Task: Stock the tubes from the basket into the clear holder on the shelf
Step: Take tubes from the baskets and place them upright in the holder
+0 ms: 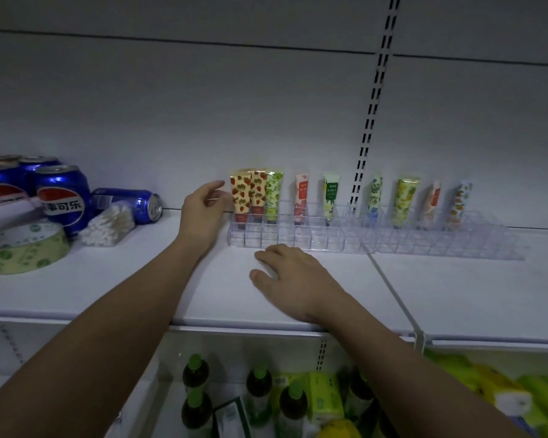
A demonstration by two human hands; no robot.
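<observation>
We see the clear holder [345, 238] right of centre on the white shelf [140, 279], a long grid of small cells. Nine tubes [331, 197] stand upright in its back row: two strawberry-print ones [241, 194] and a green one [273, 196] packed together at the left end, then a red one [301, 197], and the others spaced out toward the right. The front cells look empty. The print on the tubes is too small to read.

At left of the frame stand blue Pepsi cans [64, 197], one showing Chinese characters, with another can [130, 203] lying on its side behind a bag of cotton swabs [108, 224]. A roll of green-printed tape [26, 248] sits in front.

Our left hand [203, 213] is open and holds nothing, fingers beside the leftmost strawberry tube. Our right hand [298, 276] rests flat on the shelf, empty, just in front of the holder's left end.

At the bottom of the frame, green-capped bottles [196, 374] stand on a lower level.
</observation>
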